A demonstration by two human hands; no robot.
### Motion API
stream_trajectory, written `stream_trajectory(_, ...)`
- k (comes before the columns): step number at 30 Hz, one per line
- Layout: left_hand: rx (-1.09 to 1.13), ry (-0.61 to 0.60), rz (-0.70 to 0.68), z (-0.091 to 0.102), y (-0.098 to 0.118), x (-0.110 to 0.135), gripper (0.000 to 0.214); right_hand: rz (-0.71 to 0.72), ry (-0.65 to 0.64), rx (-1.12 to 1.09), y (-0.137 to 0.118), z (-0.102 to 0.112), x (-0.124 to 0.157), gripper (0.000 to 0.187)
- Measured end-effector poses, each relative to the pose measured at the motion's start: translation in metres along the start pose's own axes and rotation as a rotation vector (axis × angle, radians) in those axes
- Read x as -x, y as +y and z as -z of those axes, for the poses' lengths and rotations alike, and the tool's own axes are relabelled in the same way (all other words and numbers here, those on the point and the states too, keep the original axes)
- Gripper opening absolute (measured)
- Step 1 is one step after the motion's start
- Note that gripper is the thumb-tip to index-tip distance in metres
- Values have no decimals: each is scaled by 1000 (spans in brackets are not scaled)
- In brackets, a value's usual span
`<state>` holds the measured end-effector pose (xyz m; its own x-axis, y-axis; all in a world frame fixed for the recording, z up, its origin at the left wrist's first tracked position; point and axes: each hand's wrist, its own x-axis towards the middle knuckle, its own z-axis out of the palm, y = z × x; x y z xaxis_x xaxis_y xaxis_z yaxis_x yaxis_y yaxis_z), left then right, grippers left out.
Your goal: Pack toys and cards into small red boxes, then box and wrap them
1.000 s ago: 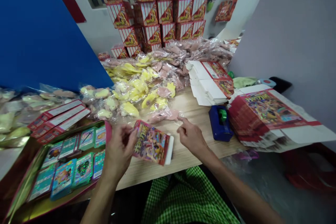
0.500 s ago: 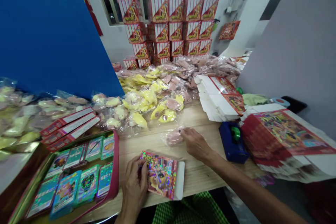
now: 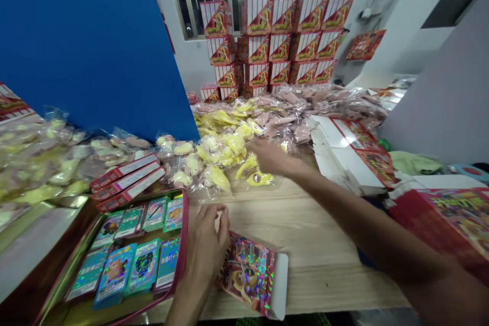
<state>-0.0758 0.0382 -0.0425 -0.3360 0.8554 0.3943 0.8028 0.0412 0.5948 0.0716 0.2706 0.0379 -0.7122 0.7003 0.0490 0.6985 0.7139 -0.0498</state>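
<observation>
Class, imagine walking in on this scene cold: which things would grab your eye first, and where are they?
A big blue panel fills the upper left, and red-and-white boxes are stacked high at the back. In the middle lies a heap of yellow and pink bagged toys, where the right hand reaches. The left hand rests against a glittery box at the near edge, beside a tray of teal card packs.

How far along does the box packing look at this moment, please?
Done: assembled red boxes stand stacked at the back. In hand: the left hand rests on one holographic box, flap open, while the right hand reaches the bagged yellow toys. Left: that big heap and a stack of flat box blanks.
</observation>
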Motion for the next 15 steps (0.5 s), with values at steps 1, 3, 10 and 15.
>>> stream_trajectory(1, -28, -23, 73, 0, 5, -20, 21, 36, -64, -11, -16, -17, -3, 82)
stream_trajectory(3, -166, -67, 253, -4, 10, -59, 26, 27, -123, -18, -40, -51, -1, 95)
stream_trajectory(10, -306, -210, 463, -31, 0, -115, 51, -73, -78, -42, -41, -109, 73, 82)
stream_trajectory(15, -234, -297, 406, -30, 10, -99, 51, -184, -61, -94, -24, -102, 145, 66)
